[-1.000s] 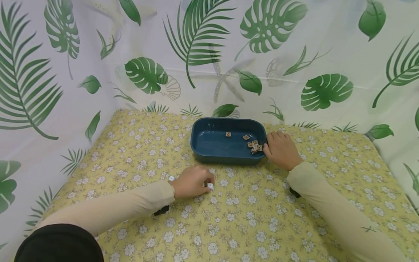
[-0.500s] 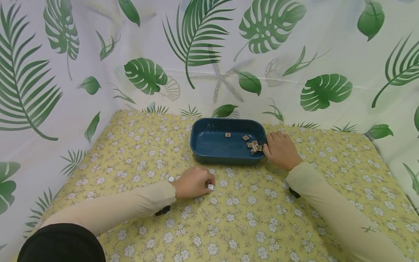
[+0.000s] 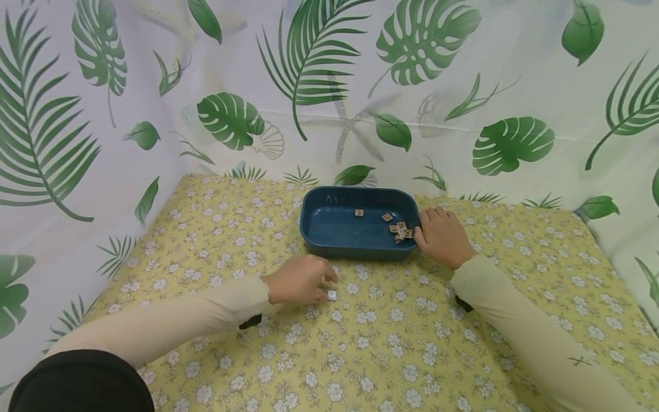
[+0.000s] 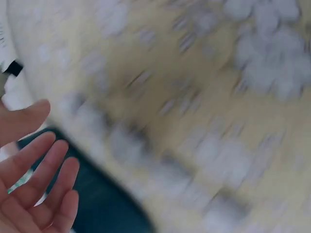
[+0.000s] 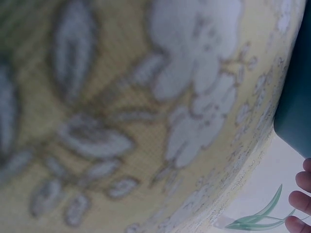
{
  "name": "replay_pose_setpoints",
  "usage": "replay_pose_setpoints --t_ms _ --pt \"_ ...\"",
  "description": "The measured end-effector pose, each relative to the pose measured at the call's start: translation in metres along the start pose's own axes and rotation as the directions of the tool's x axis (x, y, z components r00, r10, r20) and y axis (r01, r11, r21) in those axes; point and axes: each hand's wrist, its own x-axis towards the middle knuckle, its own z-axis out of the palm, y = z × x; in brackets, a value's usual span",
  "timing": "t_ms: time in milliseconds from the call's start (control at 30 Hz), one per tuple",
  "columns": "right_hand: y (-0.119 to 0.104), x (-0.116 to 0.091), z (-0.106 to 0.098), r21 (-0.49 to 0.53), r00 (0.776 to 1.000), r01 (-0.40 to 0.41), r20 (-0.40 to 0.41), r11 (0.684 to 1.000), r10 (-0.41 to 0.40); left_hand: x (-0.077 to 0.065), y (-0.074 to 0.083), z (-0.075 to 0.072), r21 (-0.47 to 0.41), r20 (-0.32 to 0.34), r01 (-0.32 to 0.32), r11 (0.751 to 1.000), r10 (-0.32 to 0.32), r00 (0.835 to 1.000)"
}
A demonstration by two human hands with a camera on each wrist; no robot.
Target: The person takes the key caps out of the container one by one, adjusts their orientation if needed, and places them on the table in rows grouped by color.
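My left hand (image 3: 298, 280) is low over the cloth in front of the container, its thumb and fingers spread apart. A small white cube (image 3: 332, 295) lies on the cloth right at those fingertips. In the left wrist view the same hand (image 4: 36, 179) shows its fingers loosely extended, with nothing between them. My right hand (image 3: 443, 236) holds the right end of the dark blue rectangular container (image 3: 355, 252), thumb at the rim. In the right wrist view only that hand's fingertips (image 5: 297, 200) show, beside the container's wall (image 5: 296, 107).
Several small brown square blocks (image 3: 401, 232) lie inside the container, most of them bunched at its right end; one block (image 3: 358, 213) sits near the back middle. A yellow floral cloth (image 3: 360, 343) covers the table. Behind it hangs a white leaf-print curtain (image 3: 309, 154).
My left thumb and fingers have parted from the white cube and drawn slightly left, leaving it on the cloth. Another white cube near that wrist is now hidden. The right hand stays put.
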Motion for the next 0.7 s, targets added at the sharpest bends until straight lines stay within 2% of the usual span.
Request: replay_pose_setpoints --t_ms 200,367,500,700 --pt "0.002 0.0 0.001 0.004 1.0 0.003 -0.005 1.0 -0.003 0.004 0.009 -0.052 0.057 -0.018 -0.031 0.998 0.033 0.999" --pt "0.002 0.0 0.001 -0.001 1.0 0.0 -0.003 1.0 0.0 0.021 0.012 -0.091 0.125 -0.05 0.009 0.992 -0.003 0.999" --pt "0.002 0.0 0.001 0.001 1.0 0.0 -0.001 1.0 0.0 0.04 0.011 -0.108 0.14 -0.086 0.015 0.99 -0.003 0.996" --pt "-0.001 0.0 0.001 -0.015 0.999 0.023 -0.026 1.0 -0.024 0.076 0.007 -0.114 0.162 -0.087 -0.017 0.987 0.031 0.996"
